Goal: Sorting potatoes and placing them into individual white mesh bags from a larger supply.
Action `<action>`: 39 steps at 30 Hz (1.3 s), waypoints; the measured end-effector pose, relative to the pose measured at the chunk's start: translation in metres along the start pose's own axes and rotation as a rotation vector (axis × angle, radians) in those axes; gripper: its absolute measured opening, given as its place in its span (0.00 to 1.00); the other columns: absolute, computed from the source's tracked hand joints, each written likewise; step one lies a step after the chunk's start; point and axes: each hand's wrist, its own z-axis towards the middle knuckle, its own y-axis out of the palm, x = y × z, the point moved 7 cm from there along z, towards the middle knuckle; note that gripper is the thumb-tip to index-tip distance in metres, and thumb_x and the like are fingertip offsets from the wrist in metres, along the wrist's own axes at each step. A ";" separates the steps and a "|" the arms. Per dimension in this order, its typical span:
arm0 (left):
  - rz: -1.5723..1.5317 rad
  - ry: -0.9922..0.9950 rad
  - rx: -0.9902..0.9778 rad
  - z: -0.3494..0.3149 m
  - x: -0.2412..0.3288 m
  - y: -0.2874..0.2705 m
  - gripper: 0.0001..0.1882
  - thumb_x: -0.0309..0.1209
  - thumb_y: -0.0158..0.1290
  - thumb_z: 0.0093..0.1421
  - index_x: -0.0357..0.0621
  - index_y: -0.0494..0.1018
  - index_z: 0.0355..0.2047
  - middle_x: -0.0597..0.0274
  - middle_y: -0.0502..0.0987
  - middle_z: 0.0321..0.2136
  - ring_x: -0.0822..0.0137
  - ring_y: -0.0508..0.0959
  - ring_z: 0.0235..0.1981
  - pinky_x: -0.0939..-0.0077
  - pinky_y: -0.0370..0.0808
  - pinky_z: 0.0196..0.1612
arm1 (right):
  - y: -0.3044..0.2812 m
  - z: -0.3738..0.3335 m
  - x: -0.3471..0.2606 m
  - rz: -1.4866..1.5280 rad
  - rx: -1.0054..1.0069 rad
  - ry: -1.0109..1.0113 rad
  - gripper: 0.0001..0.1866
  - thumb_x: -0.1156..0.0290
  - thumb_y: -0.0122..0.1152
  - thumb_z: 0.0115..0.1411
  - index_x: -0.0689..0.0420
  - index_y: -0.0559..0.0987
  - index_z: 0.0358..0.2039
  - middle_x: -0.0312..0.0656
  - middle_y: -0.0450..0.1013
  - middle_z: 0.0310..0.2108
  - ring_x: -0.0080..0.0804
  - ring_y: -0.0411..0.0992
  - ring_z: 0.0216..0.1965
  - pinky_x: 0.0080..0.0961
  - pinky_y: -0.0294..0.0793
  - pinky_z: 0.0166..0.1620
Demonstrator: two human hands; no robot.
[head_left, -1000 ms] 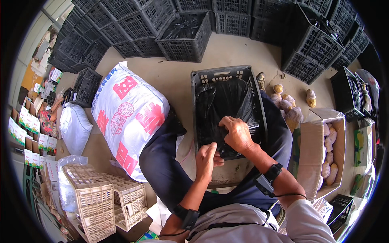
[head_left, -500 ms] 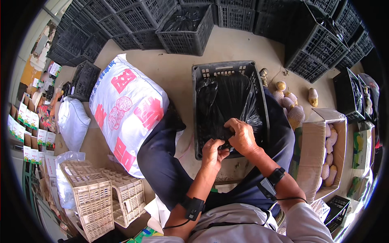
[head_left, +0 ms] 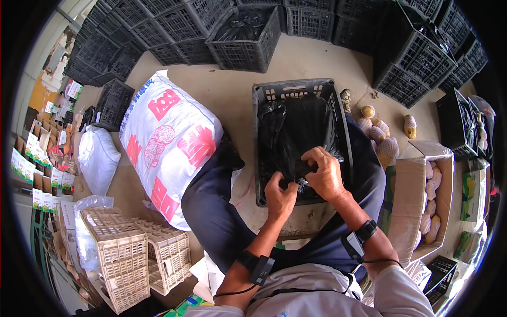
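Observation:
A black plastic bag fills the black plastic crate between my knees, its mouth gathered toward the near side. At that gathered part, my left hand pinches the plastic between thumb and forefinger. My right hand is just beside it on the right, fingers curled onto the same bag, with the thumb bent inward. A small twisted tuft of plastic shows between the two hands. What lies inside the bag is hidden. Both wrists wear a black strapped device with a cable.
A large white printed sack leans by my left leg. Beige crates stand at lower left. On the right are net-wrapped fruit on the floor and an open carton of them. Stacked black crates line the back.
My hands have shifted slightly at the bag's gathered mouth. The right hand's fingers have lifted and drawn away from the left hand, and the left thumb now points up more.

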 end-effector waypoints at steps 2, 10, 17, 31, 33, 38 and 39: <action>0.082 0.032 -0.009 -0.008 0.003 -0.004 0.07 0.20 0.56 0.51 0.36 0.70 0.31 0.58 0.71 0.22 0.71 0.67 0.23 0.68 0.69 0.29 | -0.010 -0.008 -0.003 -0.074 0.150 -0.078 0.19 0.82 0.65 0.41 0.58 0.80 0.37 0.43 0.76 0.33 0.45 0.77 0.36 0.38 0.78 0.42; 0.212 0.251 0.015 -0.033 0.039 -0.010 0.08 0.21 0.60 0.55 0.37 0.76 0.36 0.60 0.75 0.22 0.73 0.72 0.21 0.72 0.71 0.27 | 0.047 -0.058 0.044 0.276 -0.139 0.386 0.32 0.50 0.71 0.62 0.69 0.74 0.21 0.53 0.72 0.17 0.39 0.68 0.19 0.39 0.69 0.26; 0.334 0.454 0.074 -0.029 0.054 -0.014 0.08 0.24 0.61 0.53 0.37 0.74 0.32 0.50 0.78 0.25 0.48 0.79 0.26 0.59 0.75 0.32 | 0.057 -0.053 0.038 0.103 -0.036 0.272 0.29 0.56 0.70 0.64 0.69 0.73 0.19 0.57 0.67 0.16 0.42 0.66 0.18 0.42 0.67 0.27; 0.349 0.122 -0.158 -0.016 0.033 0.004 0.09 0.32 0.56 0.55 0.38 0.71 0.27 0.47 0.76 0.24 0.44 0.77 0.26 0.55 0.73 0.31 | 0.046 -0.016 0.052 0.060 0.222 0.071 0.20 0.65 0.65 0.67 0.67 0.76 0.23 0.55 0.62 0.17 0.50 0.61 0.20 0.46 0.62 0.30; 0.308 0.136 -0.190 -0.016 0.035 0.005 0.09 0.32 0.56 0.55 0.38 0.71 0.26 0.48 0.76 0.23 0.44 0.77 0.26 0.55 0.73 0.31 | 0.046 -0.009 0.073 0.204 0.226 0.275 0.20 0.66 0.65 0.67 0.67 0.75 0.22 0.54 0.62 0.16 0.47 0.58 0.18 0.42 0.60 0.28; 0.349 0.288 -0.152 -0.011 0.056 -0.004 0.08 0.28 0.56 0.56 0.37 0.70 0.27 0.49 0.73 0.21 0.48 0.76 0.23 0.57 0.71 0.29 | 0.048 0.003 0.080 0.618 0.248 0.490 0.22 0.61 0.65 0.68 0.58 0.74 0.19 0.35 0.66 0.15 0.25 0.58 0.18 0.35 0.60 0.24; 0.382 0.367 -0.125 -0.009 0.065 -0.007 0.07 0.28 0.56 0.56 0.37 0.70 0.28 0.49 0.74 0.22 0.47 0.78 0.25 0.55 0.72 0.30 | 0.046 0.005 0.073 0.617 0.247 0.487 0.22 0.61 0.65 0.68 0.58 0.74 0.19 0.35 0.66 0.15 0.25 0.58 0.18 0.35 0.60 0.24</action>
